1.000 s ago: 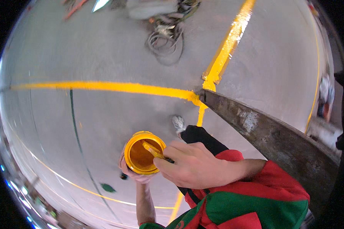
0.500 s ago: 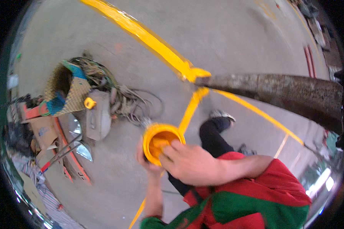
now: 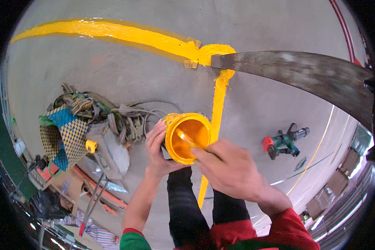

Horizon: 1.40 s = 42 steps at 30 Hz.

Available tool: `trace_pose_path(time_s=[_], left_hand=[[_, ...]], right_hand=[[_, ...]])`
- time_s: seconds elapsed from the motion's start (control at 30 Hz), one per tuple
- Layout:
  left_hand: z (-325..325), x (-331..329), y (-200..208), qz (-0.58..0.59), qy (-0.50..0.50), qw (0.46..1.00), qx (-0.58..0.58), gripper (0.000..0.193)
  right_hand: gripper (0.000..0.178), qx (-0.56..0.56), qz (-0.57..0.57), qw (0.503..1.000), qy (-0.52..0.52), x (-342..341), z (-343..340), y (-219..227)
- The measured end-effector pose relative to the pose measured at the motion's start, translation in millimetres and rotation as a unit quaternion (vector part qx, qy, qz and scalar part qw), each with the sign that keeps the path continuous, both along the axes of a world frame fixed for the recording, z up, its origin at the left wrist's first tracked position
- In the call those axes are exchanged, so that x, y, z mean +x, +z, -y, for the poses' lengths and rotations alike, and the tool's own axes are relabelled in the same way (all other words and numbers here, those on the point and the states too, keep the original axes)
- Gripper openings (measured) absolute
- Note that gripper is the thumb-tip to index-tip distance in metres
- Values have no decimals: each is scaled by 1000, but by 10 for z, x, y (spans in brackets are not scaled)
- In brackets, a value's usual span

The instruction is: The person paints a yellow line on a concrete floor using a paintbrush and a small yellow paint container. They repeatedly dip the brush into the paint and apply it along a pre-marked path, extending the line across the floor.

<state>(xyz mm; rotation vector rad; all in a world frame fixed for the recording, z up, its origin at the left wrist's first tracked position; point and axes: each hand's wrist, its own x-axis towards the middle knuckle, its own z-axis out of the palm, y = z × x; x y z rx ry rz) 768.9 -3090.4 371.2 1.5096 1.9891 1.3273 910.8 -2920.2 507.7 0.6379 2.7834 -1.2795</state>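
My left hand (image 3: 156, 143) is wrapped round the side of a yellow-smeared paint can (image 3: 167, 139), with its open mouth toward me. Orange-yellow paint coats the inside. My right hand (image 3: 233, 168) is at the can's near right rim, its fingers closed on a slim paint-covered tool (image 3: 185, 137) that reaches into the can. Whether this is a brush or a stick cannot be made out. Beyond the can, a wet-looking yellow line (image 3: 125, 33) runs along the grey floor and joins another yellow line (image 3: 218, 100) around the foot of a metal post (image 3: 300, 68).
To the left lie a checkered woven bag (image 3: 73, 137), a heap of straps and ropes (image 3: 91, 108), a yellow tape measure (image 3: 91, 146), a grey case (image 3: 110, 152) and long-handled shears (image 3: 93, 196). A green and red device (image 3: 283, 141) lies at right. Tape pieces (image 3: 191, 64) border the line.
My view has turned, and the can sits further right in it. My right hand has drawn back from inside the can to its near rim, and the slim tool now shows.
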Motion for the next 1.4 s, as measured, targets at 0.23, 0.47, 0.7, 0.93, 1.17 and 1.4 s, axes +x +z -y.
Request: trace_pose_path(time_s=[0.23,0.47,0.7,0.93,1.17,1.4], left_hand=[[-490,-88,-2216,43,-97,994,29,108],[-779,-86,-3637,80,-135,988,6,112],[-1003,-29,-4146,76,-153,984,43,117],[-1139,33,-4151,27,-132,989,57,117],[-1045,10,-4243,52,-92,994,37,117],[-712,-224,-4123,45,-22,999,16,119]], right_hand=[[27,-24,-76,965,-248,633,-140,-2135],[20,-230,-164,827,-487,1075,92,-3802],[24,-201,-211,817,-498,1166,144,-4328],[26,-197,-231,788,-535,1183,197,-4492],[28,-263,-305,672,-621,1179,170,-4578],[23,-56,-230,743,-626,853,-17,-5015]])
